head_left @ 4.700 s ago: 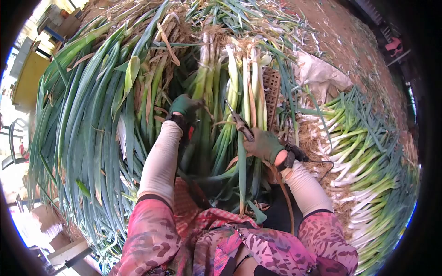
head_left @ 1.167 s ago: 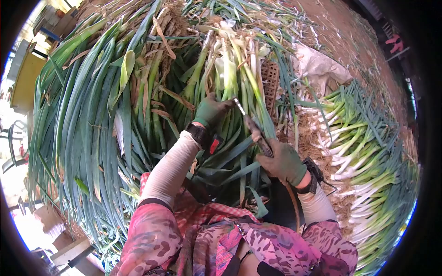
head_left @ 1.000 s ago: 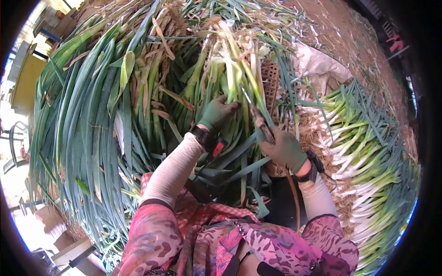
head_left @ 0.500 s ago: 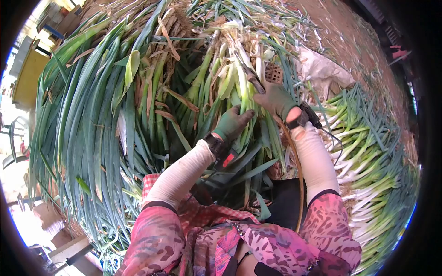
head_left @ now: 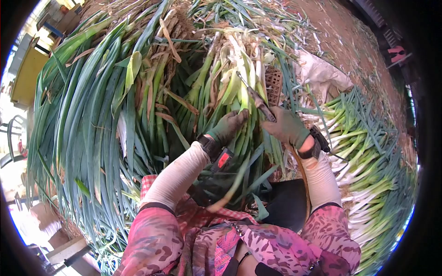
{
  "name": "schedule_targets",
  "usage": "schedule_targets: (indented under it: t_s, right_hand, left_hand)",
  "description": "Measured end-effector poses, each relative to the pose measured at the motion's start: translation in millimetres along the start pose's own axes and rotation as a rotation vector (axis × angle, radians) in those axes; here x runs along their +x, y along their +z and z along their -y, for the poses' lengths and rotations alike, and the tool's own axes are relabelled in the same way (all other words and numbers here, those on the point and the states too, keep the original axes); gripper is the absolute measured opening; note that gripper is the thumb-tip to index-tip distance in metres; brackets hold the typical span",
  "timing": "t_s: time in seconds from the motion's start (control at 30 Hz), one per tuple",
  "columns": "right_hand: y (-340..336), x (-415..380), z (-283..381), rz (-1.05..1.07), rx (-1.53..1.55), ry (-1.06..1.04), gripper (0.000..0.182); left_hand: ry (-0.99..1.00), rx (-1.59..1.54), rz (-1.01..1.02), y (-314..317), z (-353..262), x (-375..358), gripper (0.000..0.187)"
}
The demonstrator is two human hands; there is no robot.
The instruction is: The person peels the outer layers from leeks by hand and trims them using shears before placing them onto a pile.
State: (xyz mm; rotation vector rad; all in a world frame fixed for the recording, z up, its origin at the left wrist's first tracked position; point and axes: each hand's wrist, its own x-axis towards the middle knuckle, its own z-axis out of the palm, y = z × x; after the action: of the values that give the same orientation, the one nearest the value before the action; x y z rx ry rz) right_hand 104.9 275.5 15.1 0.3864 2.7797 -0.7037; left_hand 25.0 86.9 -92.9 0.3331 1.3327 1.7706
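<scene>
Drawn back since the earlier frame, a slim, dark, metal-tipped tool (head_left: 258,101) was gripped in the green-gloved right hand (head_left: 287,127); white-and-green leek stalks (head_left: 244,93), root ends pointing forward, were clasped by the nearer, green-gloved left hand (head_left: 228,128).

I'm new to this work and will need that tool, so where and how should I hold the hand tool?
I'd hold the hand tool by its thick rear body, coming from behind as the right hand does: it narrows to a thin tip pointing at the leeks, while the hose runs back below the hand.
</scene>
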Motion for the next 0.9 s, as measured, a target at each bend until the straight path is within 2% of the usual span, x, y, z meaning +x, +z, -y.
schedule_targets:
  t_s: [0.07,0.17,0.27,0.37,0.47,0.57,0.63,0.67,0.7,0.77,0.8,0.83,0.9]
  right_hand:
    - [1.6,-5.8,-5.0,-0.036,0.006,-0.033,0.046]
    - [-7.0,5.7,-1.7,0.007,-0.035,0.042,0.049]
    - [-7.4,28.1,5.6,-0.048,-0.107,0.101,0.05]
    - [-14.9,49.6,14.9,0.005,-0.045,0.139,0.05]
    - [-21.9,82.0,22.2,0.014,-0.085,0.181,0.052]
    - [-18.9,127.8,16.4,0.006,-0.137,0.17,0.059]
    - [-19.1,135.7,19.5,0.005,-0.171,0.135,0.057]
    - [-21.1,136.0,27.2,0.004,-0.188,0.117,0.056]
    - [-28.0,127.3,42.5,0.092,-0.23,0.131,0.055]
    - [-21.7,114.1,41.8,0.098,-0.319,0.009,0.052]
    - [-18.5,106.2,42.5,0.101,-0.363,-0.051,0.05]
    - [-19.9,98.1,42.7,0.144,-0.403,0.002,0.047]
    - [-19.1,87.5,32.5,0.141,-0.437,0.094,0.046]
  left_hand:
    - [-0.008,-0.012,0.027,2.3,0.1,-2.4,0.043]
    - [-0.049,-0.136,0.041,3.2,7.0,2.9,0.048]
    - [-0.074,-0.173,0.053,7.0,-1.1,-3.7,0.049]
    - [-0.037,-0.159,0.042,7.1,7.5,0.5,0.043]
    - [0.025,0.009,-0.06,14.4,21.8,7.9,0.043]
    - [0.077,-0.051,-0.014,21.5,19.9,8.3,0.044]
    - [0.033,0.038,-0.036,24.3,9.0,1.5,0.044]
    - [0.011,0.082,-0.048,25.9,2.6,-2.5,0.043]
    - [0.04,0.126,-0.041,25.6,9.9,0.0,0.044]
    - [0.097,0.213,-0.023,31.0,23.5,4.9,0.044]
    - [0.128,0.17,-0.001,34.1,25.9,3.8,0.045]
    - [0.159,0.127,0.022,37.0,28.3,2.4,0.045]
    - [0.188,0.607,0.027,29.9,14.4,0.6,0.046]
